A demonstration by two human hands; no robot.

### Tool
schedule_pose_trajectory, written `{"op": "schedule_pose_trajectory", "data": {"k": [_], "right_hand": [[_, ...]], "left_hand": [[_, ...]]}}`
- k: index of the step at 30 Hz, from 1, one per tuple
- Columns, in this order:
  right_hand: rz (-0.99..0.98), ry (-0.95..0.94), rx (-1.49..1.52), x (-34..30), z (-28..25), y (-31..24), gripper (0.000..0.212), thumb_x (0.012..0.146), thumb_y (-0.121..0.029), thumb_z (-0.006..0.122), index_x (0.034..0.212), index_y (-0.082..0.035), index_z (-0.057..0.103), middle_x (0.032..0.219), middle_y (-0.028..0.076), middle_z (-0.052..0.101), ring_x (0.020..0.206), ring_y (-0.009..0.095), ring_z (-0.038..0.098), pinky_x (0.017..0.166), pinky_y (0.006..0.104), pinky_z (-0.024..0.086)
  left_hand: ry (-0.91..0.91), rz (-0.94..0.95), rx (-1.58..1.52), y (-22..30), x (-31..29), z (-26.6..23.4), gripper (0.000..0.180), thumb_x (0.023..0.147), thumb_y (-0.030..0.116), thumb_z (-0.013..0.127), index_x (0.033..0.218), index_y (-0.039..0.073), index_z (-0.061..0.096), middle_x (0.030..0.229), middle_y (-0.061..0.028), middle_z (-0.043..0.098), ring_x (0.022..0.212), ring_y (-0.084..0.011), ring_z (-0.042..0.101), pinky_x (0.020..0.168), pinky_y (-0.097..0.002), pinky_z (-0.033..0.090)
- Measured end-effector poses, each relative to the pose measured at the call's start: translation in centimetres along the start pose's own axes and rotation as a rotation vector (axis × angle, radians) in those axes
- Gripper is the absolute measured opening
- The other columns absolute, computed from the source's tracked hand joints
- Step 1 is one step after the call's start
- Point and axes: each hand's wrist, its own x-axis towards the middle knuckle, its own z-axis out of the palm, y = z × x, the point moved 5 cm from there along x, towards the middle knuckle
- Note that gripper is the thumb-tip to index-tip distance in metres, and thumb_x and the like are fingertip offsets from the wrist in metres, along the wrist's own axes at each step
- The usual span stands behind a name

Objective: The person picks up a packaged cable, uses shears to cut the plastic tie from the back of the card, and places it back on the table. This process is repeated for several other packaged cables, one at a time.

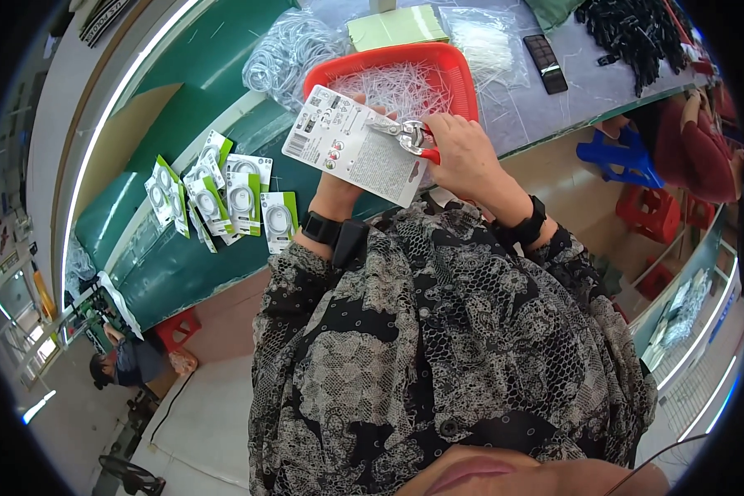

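Note:
My left hand (337, 192) grips a white cardboard package (351, 153) from beneath, its printed back turned up; the card hides most of the fingers. In my right hand (467, 157) is a pair of pliers (409, 135) with a shiny metal head and red handles. The metal jaws lie over the upper part of the card, pointing left; I cannot tell whether they touch it. To the left, several carded packs (241, 202) with coiled white cables and green edges lie in a loose group on the green table.
Just beyond my hands stands a red basket (472, 93) of thin clear strips. Around it are bagged coiled cables (291, 58), a pale green stack (398, 29), a bag of white strips (486, 45), a phone (546, 64) and black cables (632, 37). Other people sit at both sides.

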Motion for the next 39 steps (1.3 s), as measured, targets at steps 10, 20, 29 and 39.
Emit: {"op": "schedule_pose_trajectory", "data": {"k": [10, 20, 29, 39], "right_hand": [[0.183, -0.296, -0.04, -0.9, 3.7, 3.9, 0.022, 0.076, -0.011, 0.059, 0.093, -0.003, 0.047, 0.088, 0.017, 0.059, 0.084, 0.036, 0.059, 0.071, 0.0438, 0.046], [-0.008, -0.168, 0.027, -2.3, 1.8, 2.0, 0.035, 0.071, -0.012, 0.063, 0.101, -0.002, 0.049, 0.093, 0.016, 0.058, 0.09, 0.034, 0.057, 0.075, 0.0421, 0.043], [-0.063, -0.141, -0.009, -1.9, 1.6, 1.2, 0.043, 0.067, -0.013, 0.065, 0.105, -0.002, 0.05, 0.096, 0.014, 0.058, 0.093, 0.031, 0.055, 0.077, 0.0393, 0.04], [0.026, -0.249, -0.02, -1.4, 2.4, 2.0, 0.035, 0.069, -0.012, 0.065, 0.098, -0.003, 0.049, 0.091, 0.016, 0.059, 0.088, 0.034, 0.057, 0.074, 0.0419, 0.043]], "left_hand": [[0.08, -0.135, -0.129, -4.3, 1.3, -3.7, 0.047, 0.1, 0.032, 0.042, 0.139, 0.009, 0.035, 0.124, -0.0162, 0.054, 0.121, -0.0339, 0.05, 0.102, -0.05, 0.042], [0.075, -0.014, -0.003, -3.1, 2.8, -3.7, 0.043, 0.1, 0.031, 0.043, 0.137, 0.01, 0.037, 0.122, -0.0132, 0.054, 0.118, -0.0308, 0.053, 0.099, -0.046, 0.045], [0.087, 0.007, -0.03, -3.8, 3.1, -2.9, 0.044, 0.101, 0.031, 0.041, 0.138, 0.008, 0.035, 0.121, -0.0136, 0.054, 0.117, -0.0305, 0.053, 0.096, -0.0449, 0.047], [0.12, 0.013, -0.057, -4.8, 3.8, -3.7, 0.041, 0.099, 0.032, 0.043, 0.132, 0.007, 0.041, 0.115, -0.0153, 0.059, 0.115, -0.0324, 0.054, 0.098, -0.0468, 0.045]]}}
